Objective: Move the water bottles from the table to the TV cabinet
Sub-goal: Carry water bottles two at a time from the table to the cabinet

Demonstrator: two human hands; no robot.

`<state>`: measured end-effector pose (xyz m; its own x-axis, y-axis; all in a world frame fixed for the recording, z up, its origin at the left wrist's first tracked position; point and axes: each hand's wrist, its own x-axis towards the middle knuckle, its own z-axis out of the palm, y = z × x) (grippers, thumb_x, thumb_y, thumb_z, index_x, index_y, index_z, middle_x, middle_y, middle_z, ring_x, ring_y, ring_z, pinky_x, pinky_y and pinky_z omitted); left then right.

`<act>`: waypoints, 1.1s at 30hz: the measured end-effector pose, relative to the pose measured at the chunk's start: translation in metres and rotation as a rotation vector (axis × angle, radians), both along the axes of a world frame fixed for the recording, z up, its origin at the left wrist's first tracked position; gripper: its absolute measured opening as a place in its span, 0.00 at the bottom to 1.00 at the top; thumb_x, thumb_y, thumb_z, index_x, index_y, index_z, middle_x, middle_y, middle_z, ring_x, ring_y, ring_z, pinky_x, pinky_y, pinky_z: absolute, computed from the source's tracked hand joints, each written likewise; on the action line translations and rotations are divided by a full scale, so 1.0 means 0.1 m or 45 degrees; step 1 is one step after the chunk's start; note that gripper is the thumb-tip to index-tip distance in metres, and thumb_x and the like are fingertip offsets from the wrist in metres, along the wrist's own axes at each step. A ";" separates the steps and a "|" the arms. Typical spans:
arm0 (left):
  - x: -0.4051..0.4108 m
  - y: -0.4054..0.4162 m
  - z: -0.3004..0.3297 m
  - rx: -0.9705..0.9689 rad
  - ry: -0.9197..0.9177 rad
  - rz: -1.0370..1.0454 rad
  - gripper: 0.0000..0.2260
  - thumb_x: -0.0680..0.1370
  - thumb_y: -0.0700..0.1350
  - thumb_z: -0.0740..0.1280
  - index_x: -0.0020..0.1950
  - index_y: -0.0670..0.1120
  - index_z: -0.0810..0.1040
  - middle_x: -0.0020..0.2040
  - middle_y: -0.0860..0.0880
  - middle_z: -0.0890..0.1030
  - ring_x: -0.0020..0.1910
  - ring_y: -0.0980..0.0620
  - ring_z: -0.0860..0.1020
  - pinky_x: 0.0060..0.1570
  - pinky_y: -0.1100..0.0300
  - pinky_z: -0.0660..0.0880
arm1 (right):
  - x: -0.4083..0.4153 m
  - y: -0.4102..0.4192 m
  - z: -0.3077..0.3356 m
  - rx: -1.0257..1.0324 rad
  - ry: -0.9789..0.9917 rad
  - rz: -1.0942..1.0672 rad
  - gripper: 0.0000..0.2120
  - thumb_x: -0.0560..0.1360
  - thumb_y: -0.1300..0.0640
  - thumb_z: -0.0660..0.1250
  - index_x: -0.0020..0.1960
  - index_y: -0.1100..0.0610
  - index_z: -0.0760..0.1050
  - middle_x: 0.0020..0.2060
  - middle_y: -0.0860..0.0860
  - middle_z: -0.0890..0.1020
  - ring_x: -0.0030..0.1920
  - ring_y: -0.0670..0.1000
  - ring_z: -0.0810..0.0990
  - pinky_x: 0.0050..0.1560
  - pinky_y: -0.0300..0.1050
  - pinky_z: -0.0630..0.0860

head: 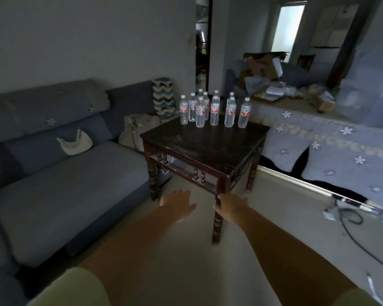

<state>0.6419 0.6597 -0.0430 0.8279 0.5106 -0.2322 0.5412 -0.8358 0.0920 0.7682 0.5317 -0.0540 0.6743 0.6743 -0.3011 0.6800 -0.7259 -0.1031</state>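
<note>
Several clear water bottles (214,111) with white caps and red-marked labels stand upright in a cluster at the far edge of a dark square wooden table (208,146). Both of my arms reach forward, low and in front of the table's near corner. My left hand (179,204) is flat with its fingers spread and holds nothing. My right hand (231,205) hovers by the table's near leg with its fingers apart, also with nothing in it. Both hands are well short of the bottles. No TV cabinet shows in this view.
A blue-grey sofa (64,173) runs along the left, with a pale bag (139,131) in its corner beside the table. A surface under a flowered cloth (332,146) stretches along the right, piled with clutter at the back. Cables (352,219) lie on the pale floor at right.
</note>
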 end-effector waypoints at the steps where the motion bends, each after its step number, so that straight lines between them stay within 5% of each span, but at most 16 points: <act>1: 0.07 0.18 0.04 -0.003 -0.007 -0.024 0.28 0.81 0.58 0.53 0.77 0.46 0.55 0.76 0.44 0.61 0.74 0.43 0.62 0.69 0.48 0.63 | 0.03 0.17 0.03 0.006 0.000 -0.015 0.22 0.80 0.43 0.56 0.70 0.52 0.66 0.65 0.55 0.73 0.66 0.57 0.71 0.66 0.58 0.64; 7: 0.32 1.37 0.10 -0.005 -0.163 -0.058 0.19 0.81 0.53 0.58 0.69 0.45 0.68 0.66 0.45 0.73 0.63 0.47 0.73 0.53 0.60 0.67 | 0.07 1.24 0.23 0.050 0.006 0.033 0.23 0.81 0.43 0.56 0.72 0.53 0.65 0.68 0.56 0.71 0.69 0.58 0.69 0.69 0.61 0.65; 15: 0.60 2.15 -0.12 -0.018 -0.025 -0.042 0.25 0.80 0.58 0.56 0.73 0.46 0.62 0.71 0.44 0.68 0.68 0.43 0.70 0.63 0.47 0.70 | 0.46 1.90 0.06 -0.014 0.027 -0.018 0.23 0.80 0.43 0.54 0.72 0.53 0.64 0.68 0.56 0.70 0.68 0.59 0.69 0.68 0.61 0.65; 21: 1.30 2.78 -0.09 -0.032 -0.080 -0.085 0.20 0.80 0.57 0.56 0.65 0.46 0.70 0.63 0.44 0.74 0.60 0.43 0.74 0.59 0.48 0.73 | 1.18 2.41 0.00 -0.044 0.091 -0.087 0.22 0.81 0.43 0.54 0.69 0.53 0.65 0.65 0.57 0.71 0.65 0.61 0.70 0.67 0.64 0.63; 28: 2.47 3.47 -0.04 -0.035 0.073 -0.057 0.26 0.80 0.60 0.54 0.73 0.46 0.62 0.69 0.42 0.68 0.68 0.41 0.67 0.65 0.44 0.68 | 2.43 3.22 0.03 -0.076 0.117 -0.079 0.25 0.81 0.42 0.53 0.73 0.53 0.61 0.69 0.56 0.67 0.68 0.60 0.68 0.69 0.65 0.62; 33: 3.28 3.92 0.08 -0.038 -0.029 0.009 0.25 0.80 0.60 0.56 0.72 0.47 0.64 0.67 0.43 0.70 0.66 0.41 0.69 0.63 0.45 0.70 | 3.31 3.63 0.14 -0.053 0.062 -0.119 0.27 0.80 0.41 0.54 0.75 0.52 0.59 0.71 0.56 0.66 0.69 0.60 0.67 0.68 0.63 0.64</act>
<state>0.9702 1.0522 -0.0352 0.8296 0.5094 -0.2286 0.5445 -0.8287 0.1293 1.0988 0.8947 -0.0399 0.7177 0.5953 -0.3613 0.6038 -0.7904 -0.1030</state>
